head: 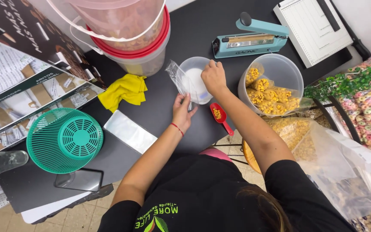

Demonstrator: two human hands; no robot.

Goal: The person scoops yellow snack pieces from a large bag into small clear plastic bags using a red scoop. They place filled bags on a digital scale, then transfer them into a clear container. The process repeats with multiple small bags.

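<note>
My left hand point(182, 112) pinches the lower edge of a small clear plastic bag point(177, 76) held over a round white bowl point(194, 77) on the black table point(194, 30). Over the right side of that bowl my right hand point(214, 77) is closed, its fingers at the bag's mouth. A red scoop point(220, 116) with a few yellow cereal pieces lies just right of my left hand.
A clear tub point(275, 73) of filled cereal bags stands right. A teal heat sealer point(250, 39) and paper cutter point(312, 25) lie behind. Stacked buckets point(129, 34), a yellow cloth point(124, 91), flat bags point(129, 131), a green basket point(64, 140) and a phone point(79, 179) sit left.
</note>
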